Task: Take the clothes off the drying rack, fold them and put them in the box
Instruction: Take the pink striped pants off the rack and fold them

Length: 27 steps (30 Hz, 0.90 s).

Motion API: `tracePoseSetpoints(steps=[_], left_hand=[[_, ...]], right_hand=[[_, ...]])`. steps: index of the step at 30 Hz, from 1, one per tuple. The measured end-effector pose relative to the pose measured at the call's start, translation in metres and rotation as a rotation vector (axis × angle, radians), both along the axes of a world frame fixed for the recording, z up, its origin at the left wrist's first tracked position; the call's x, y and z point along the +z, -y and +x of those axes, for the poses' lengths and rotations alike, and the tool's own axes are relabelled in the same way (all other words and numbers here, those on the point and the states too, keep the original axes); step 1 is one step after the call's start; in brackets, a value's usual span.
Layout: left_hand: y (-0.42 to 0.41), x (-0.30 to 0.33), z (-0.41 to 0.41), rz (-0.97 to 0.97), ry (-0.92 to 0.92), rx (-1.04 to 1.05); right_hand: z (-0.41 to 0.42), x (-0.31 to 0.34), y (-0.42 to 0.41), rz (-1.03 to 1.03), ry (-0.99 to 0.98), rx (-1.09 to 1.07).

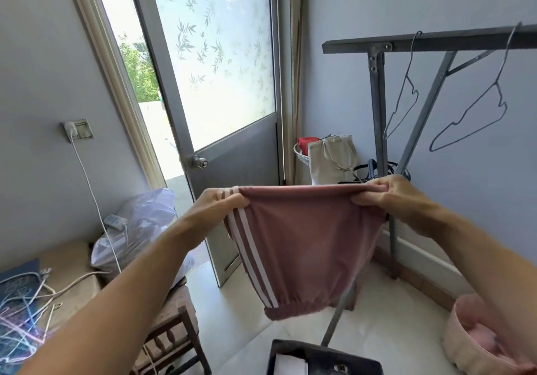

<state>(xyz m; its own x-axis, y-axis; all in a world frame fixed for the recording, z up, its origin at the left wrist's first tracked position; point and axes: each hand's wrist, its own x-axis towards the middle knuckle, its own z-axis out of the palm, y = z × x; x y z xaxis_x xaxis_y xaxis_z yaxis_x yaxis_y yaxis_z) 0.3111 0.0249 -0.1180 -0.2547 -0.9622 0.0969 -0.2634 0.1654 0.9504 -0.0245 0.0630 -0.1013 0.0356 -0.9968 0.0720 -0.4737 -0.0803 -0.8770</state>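
The drying rack (pixel 430 44) carries only bare wire hangers (pixel 476 113), and the pink striped trousers (pixel 305 246) hang in mid-air in front of it, stretched flat, probably for a fold. Each hand's grip is clamped on a top corner, left hand (pixel 220 203) and right hand (pixel 386 196) pinching the upper edge, above the dark box (pixel 322 357).

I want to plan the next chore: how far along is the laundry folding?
Done: two wire hangers hang bare on the drying rack. In hand: the left hand and right hand hold pink striped trousers doubled over. Left: finishing that fold and boxing it in the dark box.
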Motion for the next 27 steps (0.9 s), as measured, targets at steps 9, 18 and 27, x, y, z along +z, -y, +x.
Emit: tracePoseSetpoints(steps=[9, 18, 27], left_hand=[[0.002, -0.005, -0.022, 0.550, -0.556, 0.087], [-0.025, -0.047, -0.021, 0.551, -0.469, -0.222], [-0.023, -0.016, -0.042, 0.476, -0.614, 0.087]], right_hand=[[0.033, 0.007, 0.001, 0.089, 0.505, -0.164], [0.027, 0.009, 0.004, 0.050, 0.616, -0.321], [0.019, -0.027, -0.025, 0.253, 0.907, 0.078]])
